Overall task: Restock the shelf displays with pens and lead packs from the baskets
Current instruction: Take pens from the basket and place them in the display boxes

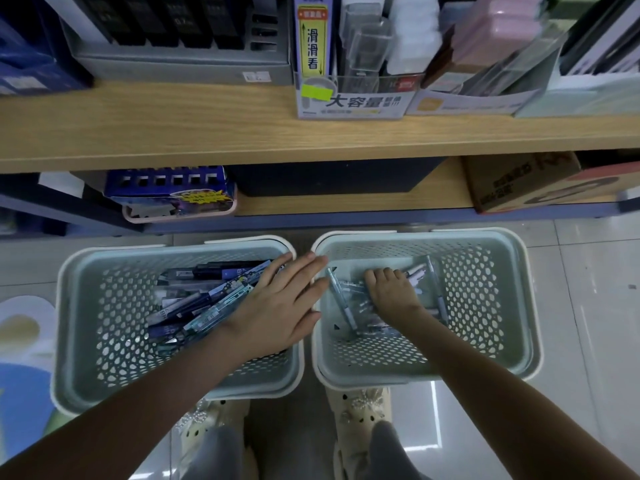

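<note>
Two pale green perforated baskets stand side by side on the floor. The left basket (79, 306) holds several dark and teal lead packs (194, 299). The right basket (491, 299) holds several grey pens (341, 299) in clear wrappers. My left hand (280, 303) hovers flat with straight fingers over the gap between the baskets, holding nothing. My right hand (389, 292) is down inside the right basket, fingers curled round a bunch of the pens. On the wooden shelf (173, 123) above stands a clear pen display (356, 95) with Chinese lettering.
A grey display tray (180, 64) with black packs sits at the shelf's left. The lower shelf carries a blue box (169, 192), a dark bin (332, 178) and a cardboard carton (526, 181). My feet in pale clogs (360, 407) stand just behind the baskets on the tiled floor.
</note>
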A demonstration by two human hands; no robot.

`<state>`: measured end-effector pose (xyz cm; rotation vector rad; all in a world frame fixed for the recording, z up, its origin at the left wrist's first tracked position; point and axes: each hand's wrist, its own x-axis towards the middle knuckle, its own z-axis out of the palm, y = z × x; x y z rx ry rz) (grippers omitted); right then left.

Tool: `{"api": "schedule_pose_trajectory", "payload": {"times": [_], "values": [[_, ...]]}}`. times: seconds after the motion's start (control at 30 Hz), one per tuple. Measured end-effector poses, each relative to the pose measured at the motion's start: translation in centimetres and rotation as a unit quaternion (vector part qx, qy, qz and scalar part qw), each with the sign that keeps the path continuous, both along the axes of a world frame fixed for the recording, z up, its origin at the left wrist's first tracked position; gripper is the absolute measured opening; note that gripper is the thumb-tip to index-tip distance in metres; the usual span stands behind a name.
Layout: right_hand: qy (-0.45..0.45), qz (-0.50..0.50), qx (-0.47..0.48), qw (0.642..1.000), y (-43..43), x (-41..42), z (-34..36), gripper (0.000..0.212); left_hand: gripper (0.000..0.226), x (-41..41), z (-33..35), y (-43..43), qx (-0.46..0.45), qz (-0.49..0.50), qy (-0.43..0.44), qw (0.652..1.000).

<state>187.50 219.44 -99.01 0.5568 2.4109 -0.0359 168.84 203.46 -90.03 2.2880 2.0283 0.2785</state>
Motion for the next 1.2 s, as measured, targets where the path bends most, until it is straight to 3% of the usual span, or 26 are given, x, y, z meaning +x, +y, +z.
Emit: {"api": "schedule_pose_trajectory", "payload": {"times": [0.3, 0.53, 0.73, 0.87, 0.97, 1.07, 1.13, 1.2], "values": [[0.062, -0.057, -0.045, 0.995, 1.2, 0.9, 0.8, 0.046, 0.048, -0.1, 0.0, -0.1, -0.004, -0.003, -0.007, 1.0], [0.187, 0.007, -0.026, 0.982, 1.3, 2.3, 1.7, 0.057, 0.042, -0.1, -0.1, -0.1, 0.001, -0.003, -0.001, 1.0], [0.252, -0.004, -0.04, 0.967, 1.1, 2.3, 2.9, 0.057, 0.047, -0.1, -0.2, -0.2, 0.003, 0.005, -0.021, 1.0], [0.312, -0.052, -0.063, 0.947, 0.6, 2.5, 5.6, 0.057, 0.058, 0.1, 0.4, -0.5, -0.029, 0.026, -0.066, 0.997], [0.328, -0.088, -0.122, 0.933, 0.0, 2.7, 9.2, 0.054, 0.071, 0.6, 2.1, -0.2, -0.066, 0.08, -0.183, 0.978], [0.334, -0.22, -0.241, 0.885, -0.6, 2.0, 14.4, 0.029, 0.08, 1.4, 4.4, 0.5, -0.099, 0.129, -0.338, 0.927], [0.366, -0.333, -0.33, 0.804, -1.1, 0.8, 18.4, 0.012, 0.084, 2.0, 6.1, 1.3, -0.121, 0.143, -0.433, 0.882], [0.417, -0.388, -0.39, 0.724, -1.4, -0.5, 21.8, 0.01, 0.092, 2.6, 7.7, 2.3, -0.144, 0.148, -0.523, 0.827]]}}
